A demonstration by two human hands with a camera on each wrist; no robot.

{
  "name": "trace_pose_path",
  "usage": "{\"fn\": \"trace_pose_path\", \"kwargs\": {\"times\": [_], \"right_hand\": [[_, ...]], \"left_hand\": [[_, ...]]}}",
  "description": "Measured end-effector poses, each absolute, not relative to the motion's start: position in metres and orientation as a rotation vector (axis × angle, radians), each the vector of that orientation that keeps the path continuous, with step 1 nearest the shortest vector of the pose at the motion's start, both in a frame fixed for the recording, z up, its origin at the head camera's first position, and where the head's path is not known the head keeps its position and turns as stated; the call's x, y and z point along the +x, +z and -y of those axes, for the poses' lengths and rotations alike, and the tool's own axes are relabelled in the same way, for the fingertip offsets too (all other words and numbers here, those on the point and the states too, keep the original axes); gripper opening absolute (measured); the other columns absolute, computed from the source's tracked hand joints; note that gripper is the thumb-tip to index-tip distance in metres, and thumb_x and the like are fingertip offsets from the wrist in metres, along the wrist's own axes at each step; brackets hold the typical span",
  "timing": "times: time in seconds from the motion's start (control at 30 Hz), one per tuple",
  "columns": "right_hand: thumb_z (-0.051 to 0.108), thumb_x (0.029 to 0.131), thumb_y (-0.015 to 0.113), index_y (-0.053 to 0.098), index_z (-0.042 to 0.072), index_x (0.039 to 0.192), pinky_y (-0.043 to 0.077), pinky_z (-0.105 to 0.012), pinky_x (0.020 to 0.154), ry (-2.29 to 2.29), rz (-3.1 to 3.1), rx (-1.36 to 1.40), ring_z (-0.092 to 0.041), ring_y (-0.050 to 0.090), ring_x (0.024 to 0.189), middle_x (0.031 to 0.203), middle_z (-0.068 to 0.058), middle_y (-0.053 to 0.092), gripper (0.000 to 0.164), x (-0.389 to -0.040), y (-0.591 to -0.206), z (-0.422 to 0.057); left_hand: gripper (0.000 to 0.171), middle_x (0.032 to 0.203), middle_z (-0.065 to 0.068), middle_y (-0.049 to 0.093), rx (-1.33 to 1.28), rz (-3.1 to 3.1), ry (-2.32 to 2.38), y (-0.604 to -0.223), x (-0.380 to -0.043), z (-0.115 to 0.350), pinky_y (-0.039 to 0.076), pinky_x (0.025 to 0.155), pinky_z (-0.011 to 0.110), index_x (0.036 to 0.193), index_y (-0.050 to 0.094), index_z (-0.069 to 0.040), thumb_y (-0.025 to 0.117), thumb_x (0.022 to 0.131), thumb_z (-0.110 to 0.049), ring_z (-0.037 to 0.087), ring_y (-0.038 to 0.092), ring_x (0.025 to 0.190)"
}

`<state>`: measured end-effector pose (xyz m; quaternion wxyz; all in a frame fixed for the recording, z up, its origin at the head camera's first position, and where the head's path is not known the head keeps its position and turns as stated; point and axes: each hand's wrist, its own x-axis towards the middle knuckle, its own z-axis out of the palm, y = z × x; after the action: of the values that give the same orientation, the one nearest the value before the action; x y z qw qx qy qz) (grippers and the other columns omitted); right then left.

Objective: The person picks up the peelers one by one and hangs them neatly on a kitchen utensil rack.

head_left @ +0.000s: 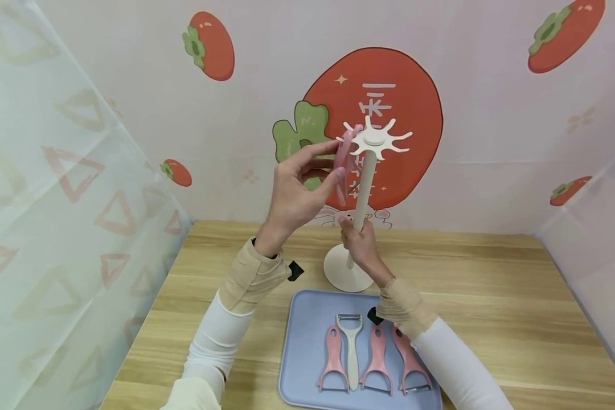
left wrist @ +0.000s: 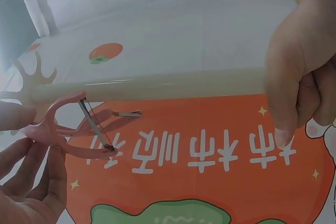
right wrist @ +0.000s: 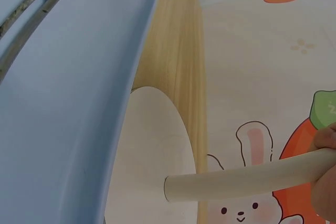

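A white stand (head_left: 365,188) with a round base and a ring of hooks (head_left: 374,136) on top stands at the back of the table. My left hand (head_left: 302,185) pinches a pink peeler (head_left: 343,152) beside the hooks, its handle end up at them and its bladed fork pointing down. Behind it, a second pink peeler (left wrist: 98,121) shows in the left wrist view, close to the pole. My right hand (head_left: 361,242) grips the pole at its lower part. Below the right wrist, a blue tray (head_left: 304,324) holds a white peeler (head_left: 352,353) and three pink peelers (head_left: 333,356).
The wooden table (head_left: 517,319) reaches back to a wall covering (head_left: 471,188) printed with persimmons. The tray's far edge lies close to the stand's round base (right wrist: 152,145). Side sheets (head_left: 46,199) border the table.
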<state>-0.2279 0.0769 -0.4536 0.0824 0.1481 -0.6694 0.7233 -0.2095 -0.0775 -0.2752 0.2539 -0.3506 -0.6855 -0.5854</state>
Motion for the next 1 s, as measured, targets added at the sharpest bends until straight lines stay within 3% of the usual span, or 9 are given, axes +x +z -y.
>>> {"fn": "trace_pose_path", "kwargs": {"times": [0.17,0.6,1.0], "right_hand": [[0.021,0.105,0.056,0.042,0.007,0.055,0.024,-0.025,0.041,2.177,1.995,0.436,-0.008,0.031,0.04,0.046,0.007,0.036,0.054,-0.2278,-0.4534,-0.0785],[0.02,0.105,0.055,0.042,0.0,0.057,0.025,-0.024,0.04,2.169,1.999,0.459,-0.008,0.032,0.04,0.047,0.004,0.037,0.054,-0.2289,-0.4551,-0.0784],[0.019,0.106,0.053,0.041,-0.001,0.056,0.022,-0.024,0.04,2.129,2.017,0.478,-0.007,0.029,0.04,0.047,0.005,0.034,0.054,-0.229,-0.4552,-0.0771]], "left_hand": [[0.041,0.122,0.015,0.072,-0.962,1.861,-1.587,-0.2749,-0.2088,0.0745,0.061,0.082,0.037,0.128,0.069,0.004,0.076,0.091,-0.01,0.021,0.075,0.096],[0.041,0.118,0.016,0.073,-0.953,1.87,-1.59,-0.2754,-0.2083,0.0706,0.062,0.081,0.036,0.128,0.069,0.004,0.077,0.089,-0.009,0.021,0.075,0.094],[0.041,0.12,0.017,0.073,-0.954,1.857,-1.599,-0.2798,-0.2107,0.071,0.062,0.08,0.036,0.127,0.069,0.005,0.077,0.089,-0.007,0.026,0.075,0.095]]}}
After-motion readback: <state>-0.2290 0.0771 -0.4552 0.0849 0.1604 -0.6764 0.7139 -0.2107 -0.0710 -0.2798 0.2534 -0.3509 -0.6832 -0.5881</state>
